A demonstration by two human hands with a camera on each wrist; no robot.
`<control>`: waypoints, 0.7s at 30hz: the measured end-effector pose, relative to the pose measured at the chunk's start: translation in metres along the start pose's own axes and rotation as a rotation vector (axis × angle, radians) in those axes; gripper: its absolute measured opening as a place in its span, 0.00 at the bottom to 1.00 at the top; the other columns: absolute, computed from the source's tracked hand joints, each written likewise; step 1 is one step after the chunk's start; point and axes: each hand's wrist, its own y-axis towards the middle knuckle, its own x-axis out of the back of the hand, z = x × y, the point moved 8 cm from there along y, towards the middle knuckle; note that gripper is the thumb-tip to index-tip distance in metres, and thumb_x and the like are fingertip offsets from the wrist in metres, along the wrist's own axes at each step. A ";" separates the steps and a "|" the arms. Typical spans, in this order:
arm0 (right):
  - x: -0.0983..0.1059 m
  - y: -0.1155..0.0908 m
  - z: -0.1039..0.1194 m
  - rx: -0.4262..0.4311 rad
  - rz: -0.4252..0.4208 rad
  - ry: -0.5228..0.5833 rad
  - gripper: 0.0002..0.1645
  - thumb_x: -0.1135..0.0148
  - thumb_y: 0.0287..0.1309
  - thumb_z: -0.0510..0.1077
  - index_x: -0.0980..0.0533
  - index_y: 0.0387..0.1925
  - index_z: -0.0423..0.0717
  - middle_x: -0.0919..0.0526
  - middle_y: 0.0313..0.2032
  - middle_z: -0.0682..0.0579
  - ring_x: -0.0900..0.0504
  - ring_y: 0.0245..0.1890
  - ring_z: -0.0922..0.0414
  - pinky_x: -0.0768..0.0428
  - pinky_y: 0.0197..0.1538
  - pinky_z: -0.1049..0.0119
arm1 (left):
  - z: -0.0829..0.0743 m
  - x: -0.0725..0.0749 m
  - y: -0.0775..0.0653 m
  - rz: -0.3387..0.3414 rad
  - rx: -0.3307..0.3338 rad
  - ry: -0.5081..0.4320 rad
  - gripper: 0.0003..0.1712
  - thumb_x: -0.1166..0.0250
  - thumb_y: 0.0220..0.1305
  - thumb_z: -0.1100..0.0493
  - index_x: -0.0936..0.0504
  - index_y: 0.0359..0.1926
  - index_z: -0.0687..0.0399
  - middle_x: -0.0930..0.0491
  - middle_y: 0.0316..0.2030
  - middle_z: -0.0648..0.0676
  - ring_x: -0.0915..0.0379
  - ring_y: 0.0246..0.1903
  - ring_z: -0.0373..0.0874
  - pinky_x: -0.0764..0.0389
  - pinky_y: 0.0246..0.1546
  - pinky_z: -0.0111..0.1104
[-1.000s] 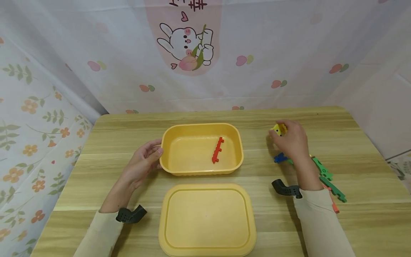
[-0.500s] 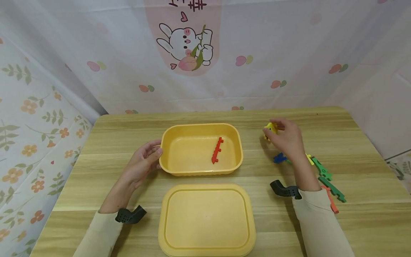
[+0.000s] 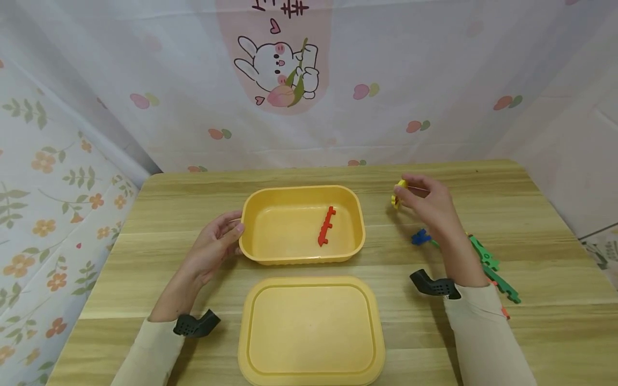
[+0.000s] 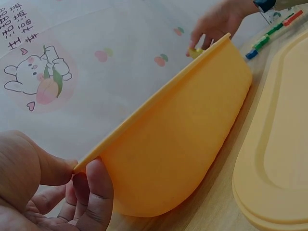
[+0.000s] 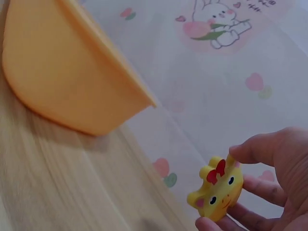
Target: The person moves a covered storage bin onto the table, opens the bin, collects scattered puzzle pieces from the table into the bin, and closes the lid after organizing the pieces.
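Note:
My left hand [image 3: 213,242] pinches the left rim of a yellow plastic box [image 3: 270,256] between thumb and fingers; the left wrist view shows the thumb on top of the edge. One red notched strip [image 3: 326,226] lies inside the box, toward its right side. To the right of the box, my right hand [image 3: 431,208] holds a small yellow animal-head toy piece [image 5: 220,191] above the table. In the right wrist view that piece has dark eyes, pink ears and a red bow, with the thumb at its top and fingers behind and below.
A yellow lid [image 3: 311,328] lies flat in front of the box. Beneath and beside the right forearm are a blue piece [image 3: 421,237], green pieces [image 3: 502,284] and a partly hidden red one. A patterned cloth [image 3: 386,123] hangs behind the table.
My right hand has moved slightly left with the yellow animal-head piece, turning it so it shows nearly edge-on in the head view. The left hand stays at the box rim.

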 end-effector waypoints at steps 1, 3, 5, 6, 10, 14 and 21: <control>-0.001 0.000 0.001 0.004 0.009 0.023 0.39 0.35 0.73 0.56 0.31 0.75 0.41 0.29 0.71 0.41 0.22 0.65 0.56 0.14 0.52 0.77 | 0.000 0.000 0.000 0.002 -0.001 0.000 0.34 0.44 0.83 0.56 0.43 0.80 0.63 0.25 0.55 0.50 0.21 0.42 0.34 0.16 0.40 0.24; -0.002 -0.001 0.004 0.014 0.022 0.066 0.38 0.34 0.73 0.55 0.31 0.74 0.41 0.27 0.68 0.45 0.21 0.59 0.64 0.13 0.54 0.74 | 0.001 0.000 -0.001 -0.001 0.003 -0.002 0.33 0.44 0.83 0.56 0.42 0.80 0.63 0.25 0.55 0.50 0.21 0.42 0.35 0.16 0.40 0.24; -0.004 -0.001 0.006 0.026 0.041 0.119 0.36 0.33 0.72 0.53 0.30 0.73 0.41 0.27 0.64 0.49 0.20 0.55 0.68 0.12 0.54 0.71 | 0.001 0.000 -0.001 0.000 0.004 -0.003 0.34 0.44 0.83 0.57 0.43 0.80 0.63 0.25 0.54 0.49 0.21 0.42 0.34 0.16 0.40 0.24; -0.005 -0.001 0.007 0.031 0.054 0.156 0.34 0.33 0.72 0.51 0.29 0.71 0.40 0.26 0.62 0.51 0.19 0.54 0.67 0.12 0.54 0.70 | 0.001 0.000 -0.001 -0.002 0.006 -0.006 0.33 0.44 0.83 0.57 0.42 0.80 0.63 0.25 0.54 0.49 0.21 0.42 0.35 0.16 0.40 0.24; -0.012 -0.002 0.012 0.030 0.112 0.274 0.27 0.32 0.72 0.47 0.27 0.66 0.44 0.26 0.57 0.55 0.19 0.54 0.62 0.11 0.56 0.66 | 0.000 -0.001 -0.001 -0.005 0.007 -0.008 0.33 0.44 0.83 0.57 0.43 0.80 0.63 0.25 0.53 0.48 0.22 0.42 0.34 0.16 0.40 0.24; -0.014 -0.004 0.018 0.008 0.151 0.336 0.22 0.33 0.73 0.48 0.26 0.63 0.51 0.27 0.56 0.57 0.23 0.56 0.60 0.12 0.56 0.69 | -0.001 -0.001 -0.002 -0.004 0.008 -0.006 0.33 0.45 0.83 0.57 0.43 0.80 0.63 0.25 0.54 0.48 0.22 0.42 0.34 0.17 0.40 0.24; -0.013 -0.009 0.032 0.010 0.192 0.472 0.20 0.35 0.74 0.45 0.27 0.63 0.50 0.28 0.56 0.55 0.26 0.57 0.59 0.12 0.55 0.71 | 0.001 0.001 0.000 -0.008 0.014 -0.001 0.33 0.45 0.84 0.56 0.43 0.80 0.63 0.24 0.54 0.47 0.22 0.42 0.34 0.17 0.40 0.24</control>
